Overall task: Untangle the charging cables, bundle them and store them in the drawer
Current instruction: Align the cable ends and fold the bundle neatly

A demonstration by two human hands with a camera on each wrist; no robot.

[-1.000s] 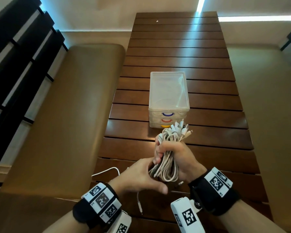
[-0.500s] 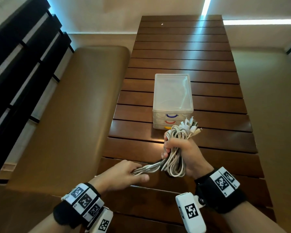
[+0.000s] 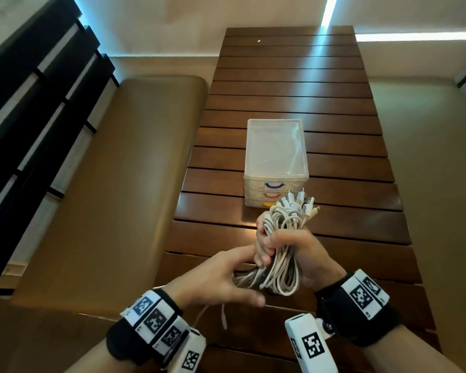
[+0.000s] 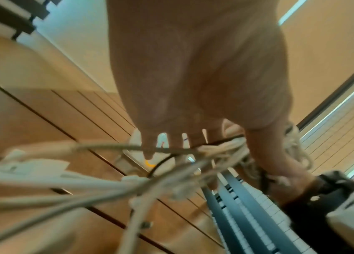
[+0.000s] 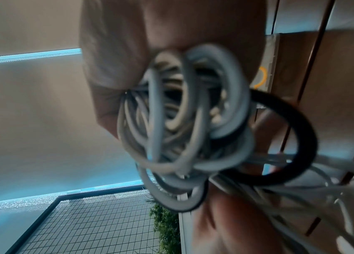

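Two hands at work over the slatted wooden bench (image 3: 293, 76) in the head view. Right hand (image 3: 301, 251) wrapped tight around the middle of a bundle of white cables (image 3: 280, 246), held upright above the bench, plug ends (image 3: 300, 203) fanned out at the top, loops hanging below the fist. Left hand (image 3: 221, 278) just beside it, fingers (image 3: 242, 251) reaching to the lower loops, thumb stretched out underneath; whether pinching a strand or only touching, cannot tell here. A few loose cable tails (image 3: 222, 316) dangling below the left hand toward the bench. Just beyond the plug ends, a small translucent drawer unit (image 3: 276, 146) standing on the bench, all three drawers pushed in, with purple, red and yellow handles. Tan padded seat (image 3: 113, 184) along the left of the bench.

Left wrist view, blurred: left hand (image 4: 193, 77) seen from below, fingers (image 4: 149, 147) fairly straight and spread, tips against the strands of the cables (image 4: 106, 185) running across the frame. Yellow drawer handle (image 4: 148, 164) visible past the fingertips.

Right wrist view, blurred: right hand (image 5: 128, 51) gripping, cables (image 5: 182, 120) coiled in many loops under the palm. One black ring-like loop (image 5: 301, 137) standing out beside the white coils; whether cable or band, not clear.
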